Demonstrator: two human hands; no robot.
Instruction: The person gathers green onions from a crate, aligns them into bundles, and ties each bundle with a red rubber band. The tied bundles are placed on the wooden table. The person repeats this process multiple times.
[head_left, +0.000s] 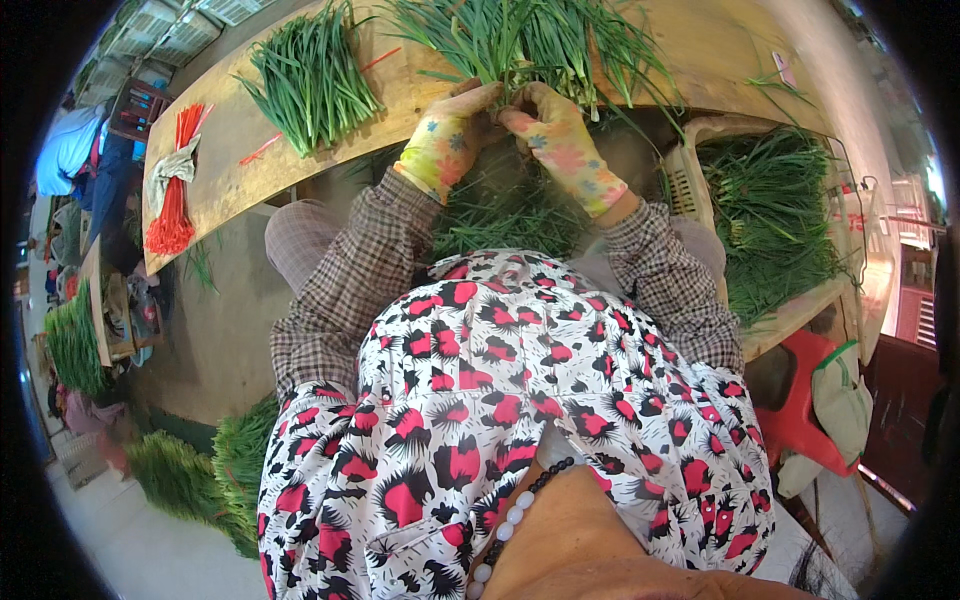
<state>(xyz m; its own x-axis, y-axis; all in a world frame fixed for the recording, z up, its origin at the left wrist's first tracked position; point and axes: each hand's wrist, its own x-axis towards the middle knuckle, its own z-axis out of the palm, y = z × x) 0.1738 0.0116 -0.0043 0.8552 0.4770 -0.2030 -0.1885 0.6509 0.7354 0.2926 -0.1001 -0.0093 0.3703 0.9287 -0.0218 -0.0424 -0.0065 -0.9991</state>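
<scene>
My left hand (448, 139) and my right hand (559, 142), both in yellow flowered gloves, meet at the table's near edge. Their fingers close on the base of some green leafy stalks (480, 45), perhaps garlic chives or scallions; how many stalks each holds cannot be told. Beyond them a loose pile of the same greens (562, 45) lies on the wooden table (420, 67). To the left lies a neat bunch of greens (315, 86) with a red tie (381, 58) beside it. A bundle of red ties (178, 187), wrapped with a pale cloth, rests at the table's left end.
A plastic crate (684, 184) full of greens stands at the right, near a red stool (802, 405). Cut leaves (517, 217) lie below my hands. More bunches (176, 472) are on the floor at lower left. A pink object (784, 69) lies at the table's right.
</scene>
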